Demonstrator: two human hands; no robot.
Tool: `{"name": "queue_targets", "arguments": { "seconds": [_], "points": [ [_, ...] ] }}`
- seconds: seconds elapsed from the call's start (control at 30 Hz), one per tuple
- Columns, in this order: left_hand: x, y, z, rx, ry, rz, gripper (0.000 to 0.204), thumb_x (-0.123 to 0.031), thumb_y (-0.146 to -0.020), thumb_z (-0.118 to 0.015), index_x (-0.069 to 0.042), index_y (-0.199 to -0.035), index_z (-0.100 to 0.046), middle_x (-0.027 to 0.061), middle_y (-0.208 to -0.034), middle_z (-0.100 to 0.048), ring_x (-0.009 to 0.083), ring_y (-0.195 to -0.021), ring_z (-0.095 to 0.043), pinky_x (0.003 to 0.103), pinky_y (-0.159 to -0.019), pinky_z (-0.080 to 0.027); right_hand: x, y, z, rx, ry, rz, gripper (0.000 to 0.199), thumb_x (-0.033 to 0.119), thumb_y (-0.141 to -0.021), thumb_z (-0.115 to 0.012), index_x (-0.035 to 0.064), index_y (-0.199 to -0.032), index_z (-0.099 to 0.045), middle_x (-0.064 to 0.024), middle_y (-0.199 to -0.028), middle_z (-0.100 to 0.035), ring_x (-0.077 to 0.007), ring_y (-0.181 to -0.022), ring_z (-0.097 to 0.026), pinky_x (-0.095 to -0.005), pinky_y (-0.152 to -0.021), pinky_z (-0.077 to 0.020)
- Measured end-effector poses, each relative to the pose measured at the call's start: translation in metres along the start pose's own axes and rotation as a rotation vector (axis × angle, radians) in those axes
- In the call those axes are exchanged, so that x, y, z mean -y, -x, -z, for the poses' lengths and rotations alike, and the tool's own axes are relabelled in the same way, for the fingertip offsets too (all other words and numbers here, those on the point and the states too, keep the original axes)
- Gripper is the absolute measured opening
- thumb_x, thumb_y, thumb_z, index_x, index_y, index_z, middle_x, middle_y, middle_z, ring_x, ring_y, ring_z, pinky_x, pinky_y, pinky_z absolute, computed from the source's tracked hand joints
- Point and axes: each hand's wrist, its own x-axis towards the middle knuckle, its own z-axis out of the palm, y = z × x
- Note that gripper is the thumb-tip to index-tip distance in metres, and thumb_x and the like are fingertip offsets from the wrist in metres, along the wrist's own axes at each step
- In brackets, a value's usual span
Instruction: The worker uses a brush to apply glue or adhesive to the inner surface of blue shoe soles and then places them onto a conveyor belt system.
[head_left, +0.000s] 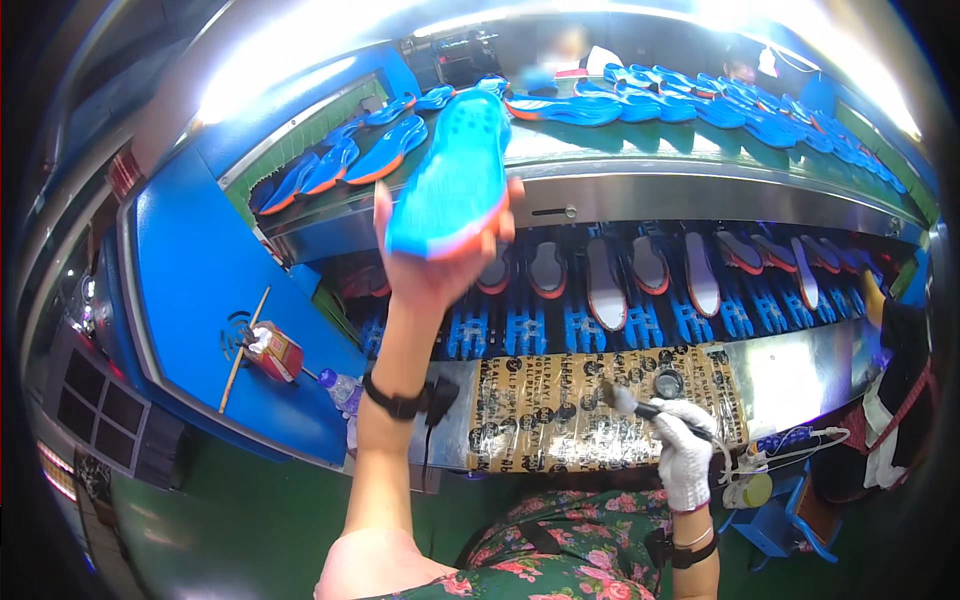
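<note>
The left grip (438, 278) clasps a sole (455, 165) by its near end, the belt (640, 146) beyond; the right grip (685, 450), lower rightward, closes around a brush (626, 401). Apparently a carrying step; next calls for steady support.

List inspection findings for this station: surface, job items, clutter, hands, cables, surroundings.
Surface: printed brown covering on metal ledge, glossy.
Job items: blue-and-orange shoe sole, raised; brush; round dark container on the covering.
Clutter: red box, wooden stick, purple-capped bottle, left side.
Hands: left hand, bare, holds the sole; right hand, white-gloved, holds the brush.
Cables: black cable below left wrist; white cable at right.
Surroundings: row of soles above; grey-bottomed shoe uppers below.
</note>
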Motion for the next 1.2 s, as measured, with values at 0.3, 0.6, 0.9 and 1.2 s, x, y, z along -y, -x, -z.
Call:
{"name": "queue_targets", "arguments": {
  "seconds": [0.3, 0.6, 0.9, 1.2],
  "points": [
    [-0.048, -0.064, 0.057, -0.550, 0.249, -0.444, 0.097, -0.048, -0.098, -0.057, 0.004, -0.159, -0.002, 0.0237, -0.165, -0.015, 0.0349, -0.151, -0.027, 0.051, -0.121, -0.032, -0.056, 0.005, -0.004, 0.033, 0.004, -0.164, 0.016, -0.007, -0.081, -0.076, -0.0043, -0.097, -0.075, -0.0098, -0.085, -0.074, -0.0148, -0.074, -0.068, -0.0265, -0.070, -0.0540],
    [0.020, -0.155, 0.067, -0.411, -1.440, -0.194, 0.077, -0.032, -0.094, -0.065, 0.007, -0.152, -0.034, 0.0232, -0.144, -0.050, 0.0285, -0.127, -0.056, 0.038, -0.105, -0.047, -0.059, -0.006, 0.011, -0.042, -0.029, -0.195, 0.015, -0.008, -0.081, -0.073, -0.0046, -0.096, -0.074, -0.0093, -0.085, -0.072, -0.0160, -0.071, -0.066, -0.0260, -0.067, -0.0534],
    [-0.010, -0.279, 0.157, -0.095, -2.422, 0.316, 0.103, -0.026, -0.082, -0.072, 0.001, -0.160, -0.011, 0.0292, -0.164, -0.019, 0.0395, -0.151, -0.025, 0.041, -0.124, -0.024, -0.056, -0.004, 0.039, -0.150, -0.061, -0.152, 0.015, -0.007, -0.081, -0.074, -0.0043, -0.096, -0.074, -0.0087, -0.087, -0.073, -0.0151, -0.073, -0.068, -0.0263, -0.065, -0.0551],
    [-0.028, -0.225, 0.123, -0.284, -2.657, -0.203, 0.044, -0.035, -0.065, -0.091, -0.016, -0.100, -0.074, 0.0169, -0.116, -0.062, 0.0339, -0.111, -0.059, 0.046, -0.096, -0.048, -0.057, -0.004, 0.055, -0.203, -0.060, -0.134, 0.016, -0.006, -0.082, -0.075, -0.0050, -0.098, -0.076, -0.0081, -0.084, -0.074, -0.0121, -0.069, -0.066, -0.0230, -0.065, -0.0523]
  ]
}}
